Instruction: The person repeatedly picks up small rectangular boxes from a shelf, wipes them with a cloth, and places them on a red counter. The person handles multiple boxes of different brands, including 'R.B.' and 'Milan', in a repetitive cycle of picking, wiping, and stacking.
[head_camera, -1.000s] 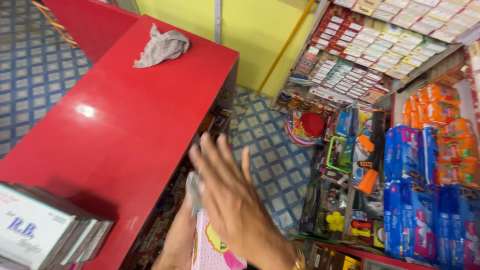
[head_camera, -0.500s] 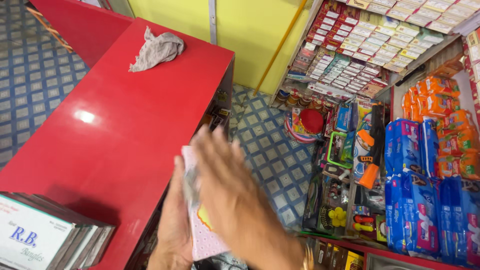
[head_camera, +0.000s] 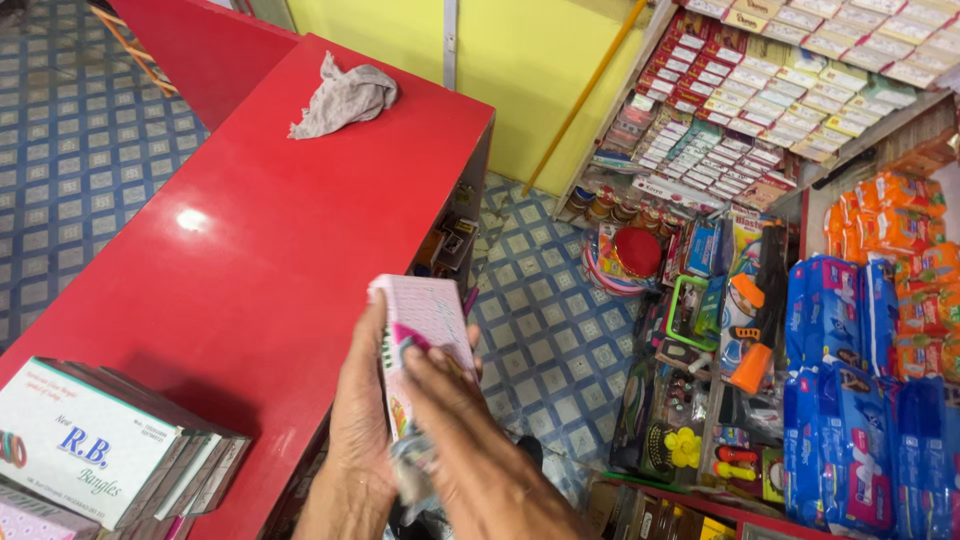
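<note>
Your left hand (head_camera: 362, 425) grips the pink box (head_camera: 420, 335) from its side at lower centre, while your right hand (head_camera: 470, 440) lies on its face, fingers closed over the lower edge. Keep both palms firm as you handle it beside the red counter (head_camera: 250, 230); a grey cloth (head_camera: 345, 95) lies at upper left

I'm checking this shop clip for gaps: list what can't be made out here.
Head view only:
- Pink box: lower half covered by the right hand and left hand.
- Grey bit under the box: blurred, can't tell what it is.
- Stack of flat boxes: cut off by the bottom edge.
- Counter shelves: too dark.
</note>
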